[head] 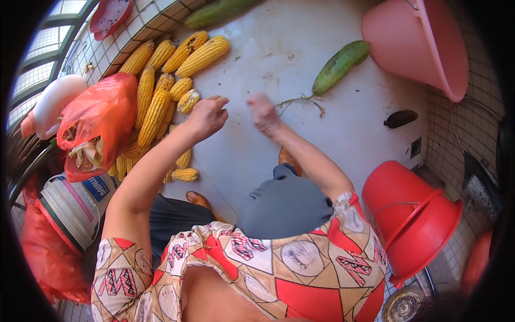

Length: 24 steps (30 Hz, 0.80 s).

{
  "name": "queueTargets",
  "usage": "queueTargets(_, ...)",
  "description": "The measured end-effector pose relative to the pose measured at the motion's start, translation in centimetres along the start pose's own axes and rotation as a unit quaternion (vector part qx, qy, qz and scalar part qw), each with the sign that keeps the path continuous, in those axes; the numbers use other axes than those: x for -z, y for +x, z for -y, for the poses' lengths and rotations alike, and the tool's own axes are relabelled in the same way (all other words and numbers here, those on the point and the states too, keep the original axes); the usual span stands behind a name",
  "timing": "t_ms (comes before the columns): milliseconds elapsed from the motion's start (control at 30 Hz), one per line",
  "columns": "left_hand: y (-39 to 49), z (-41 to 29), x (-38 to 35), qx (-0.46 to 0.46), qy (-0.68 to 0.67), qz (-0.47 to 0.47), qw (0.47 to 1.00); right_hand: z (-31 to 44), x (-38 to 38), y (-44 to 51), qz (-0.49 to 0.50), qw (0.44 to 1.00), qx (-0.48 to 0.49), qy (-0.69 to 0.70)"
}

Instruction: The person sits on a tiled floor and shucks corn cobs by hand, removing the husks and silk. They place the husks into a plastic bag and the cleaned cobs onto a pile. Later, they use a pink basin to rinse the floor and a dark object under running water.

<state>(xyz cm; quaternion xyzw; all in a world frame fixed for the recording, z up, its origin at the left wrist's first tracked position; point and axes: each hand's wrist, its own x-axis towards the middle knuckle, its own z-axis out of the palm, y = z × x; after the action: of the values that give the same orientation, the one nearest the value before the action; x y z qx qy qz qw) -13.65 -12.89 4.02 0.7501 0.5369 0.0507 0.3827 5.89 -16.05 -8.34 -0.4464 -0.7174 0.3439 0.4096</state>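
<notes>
My left hand (pixel 209 117) is held over the pale floor with its fingers curled; nothing shows in it, though its palm side is hidden. A short, whitish-tipped corn cob (pixel 188 101) lies right beside it. More husked yellow corn cobs (pixel 154 116) are heaped to the left. My right hand (pixel 263 114) is blurred and curled, a little apart from the left one, and I cannot make out anything in its fingers. Just to its right are a dry vine stem (pixel 301 99) and the green gourd (pixel 340 66) it is attached to.
At left, a red plastic bag (pixel 100 104) holding husks sits by a white jug (pixel 60 98) and a white bucket (pixel 76 201). A pink bucket (pixel 398 40) and red buckets (pixel 396 193) lie tipped at right. A dark eggplant-like vegetable (pixel 402 118) and another green gourd (pixel 219 12) rest farther off.
</notes>
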Motion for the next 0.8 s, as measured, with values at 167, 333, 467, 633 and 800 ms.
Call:
queueTargets(167, -1.5, 3.0, 2.3, 0.054, -0.002, -0.002, 0.999, -2.2, -4.6, 1.0, 0.175, 0.966, 0.181, 0.063)
queueTargets(333, -4.3, 4.9, 6.1, 0.097, -0.015, 0.008, 0.995, -10.6, 0.9, 9.8, -0.019, 0.974, 0.188, -0.127)
queueTargets(467, -9.7, 6.6, 8.7, 0.184, -0.096, -0.009, 0.978, -15.0, 9.8, 17.9, -0.207, 0.946, 0.0, -0.25)
queueTargets(633, -16.9, 4.1, 8.9, 0.309, 0.058, 0.19, 0.93, -9.8, 5.3, 18.0, -0.149, 0.976, 0.053, -0.147)
queueTargets(800, -18.2, 0.5, 10.0, 0.537, -0.25, 0.084, 0.801, -11.6, 1.9, 16.1, 0.007, 0.987, 0.13, -0.094)
